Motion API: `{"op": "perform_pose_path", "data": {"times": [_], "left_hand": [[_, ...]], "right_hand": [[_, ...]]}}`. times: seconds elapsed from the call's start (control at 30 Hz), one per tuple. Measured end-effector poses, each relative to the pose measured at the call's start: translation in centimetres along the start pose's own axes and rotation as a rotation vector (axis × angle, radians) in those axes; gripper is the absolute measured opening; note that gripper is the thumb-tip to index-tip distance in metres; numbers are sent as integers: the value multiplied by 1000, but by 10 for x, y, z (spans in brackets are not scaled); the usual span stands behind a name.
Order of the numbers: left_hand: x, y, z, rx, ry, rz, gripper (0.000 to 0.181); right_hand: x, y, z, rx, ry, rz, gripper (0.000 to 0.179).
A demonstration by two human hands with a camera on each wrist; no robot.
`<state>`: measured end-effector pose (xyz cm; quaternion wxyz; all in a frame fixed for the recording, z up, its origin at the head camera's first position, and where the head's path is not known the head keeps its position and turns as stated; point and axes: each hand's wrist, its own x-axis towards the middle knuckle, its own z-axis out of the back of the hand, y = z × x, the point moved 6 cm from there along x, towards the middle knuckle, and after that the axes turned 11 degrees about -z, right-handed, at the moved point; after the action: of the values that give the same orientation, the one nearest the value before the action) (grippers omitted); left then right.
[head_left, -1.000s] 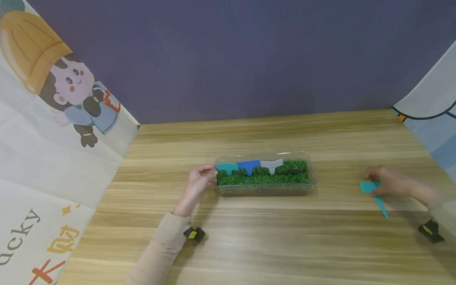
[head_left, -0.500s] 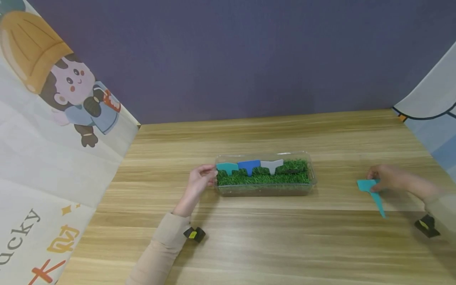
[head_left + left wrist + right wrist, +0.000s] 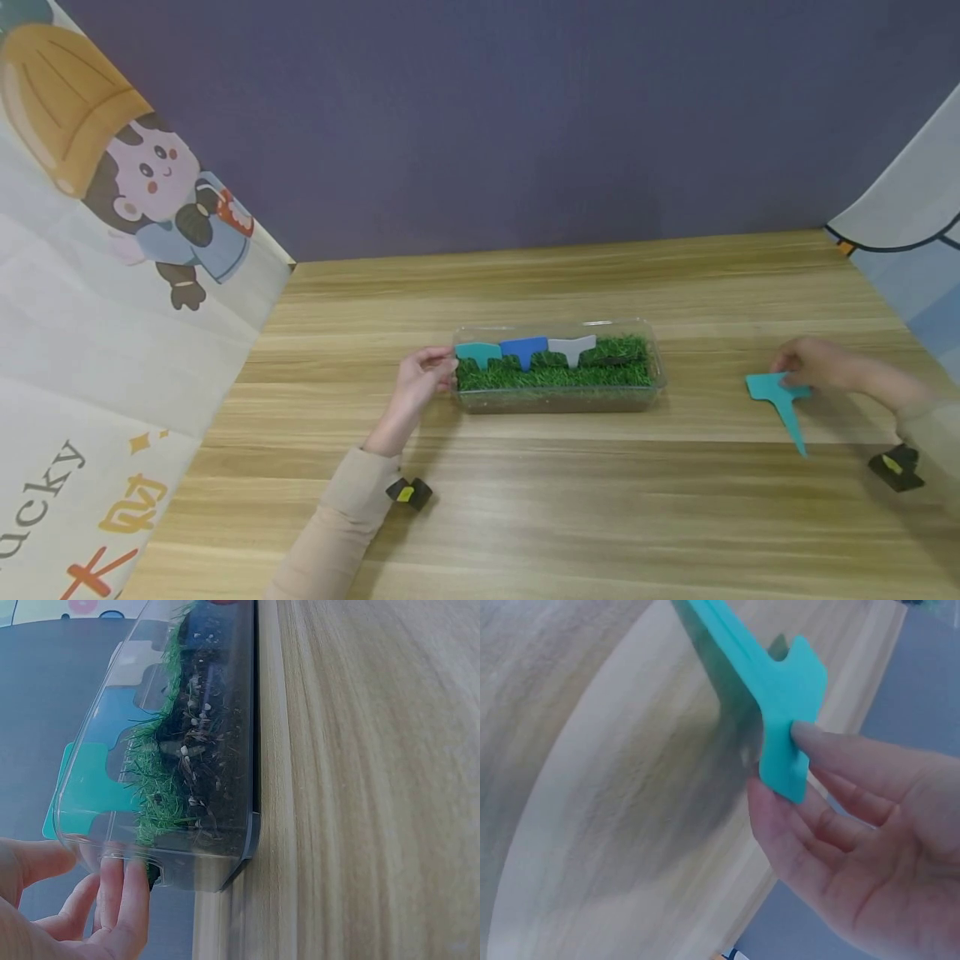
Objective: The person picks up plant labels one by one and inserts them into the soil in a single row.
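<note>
A clear plastic box [image 3: 558, 402] holds dark soil under green artificial grass [image 3: 540, 382]. Along its back stand a turquoise plant label [image 3: 479, 352], a blue plant label [image 3: 525, 348] and a grey-white plant label [image 3: 573, 347], stems down in the grass. My left hand [image 3: 420, 379] holds the box's left end, its thumb by the rim and fingertips against the end wall in the left wrist view. Off to the right, my right hand [image 3: 817, 365] pinches a second turquoise T-shaped plant label [image 3: 787, 712] by its wide head, between thumb and fingers. Its pointed stem angles toward the table's front.
The wooden table [image 3: 562, 517] runs back to a dark blue-grey wall [image 3: 525, 125]. A white sheet with a cartoon figure [image 3: 161, 175] borders the left side, and another printed sheet [image 3: 915, 217] the right. Each wrist carries a small black mount.
My right hand has shifted slightly left and back with the turquoise label, whose head has moved left and now shows more fully. My left hand and the box have stayed still.
</note>
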<state>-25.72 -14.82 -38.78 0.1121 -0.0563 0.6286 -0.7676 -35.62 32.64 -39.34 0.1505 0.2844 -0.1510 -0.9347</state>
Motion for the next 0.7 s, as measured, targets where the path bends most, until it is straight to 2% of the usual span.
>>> {"op": "perform_pose_path", "data": {"times": [0.2,0.37,0.7], "left_hand": [[0,0,0,4,0,-2,27],[0,0,0,2,2,1,27],[0,0,0,-15,0,4,27]], "right_hand": [[-7,7,5,107,13,25,13],[-12,12,8,138,4,90,12],[-15,17,12,194,29,99,21]]}}
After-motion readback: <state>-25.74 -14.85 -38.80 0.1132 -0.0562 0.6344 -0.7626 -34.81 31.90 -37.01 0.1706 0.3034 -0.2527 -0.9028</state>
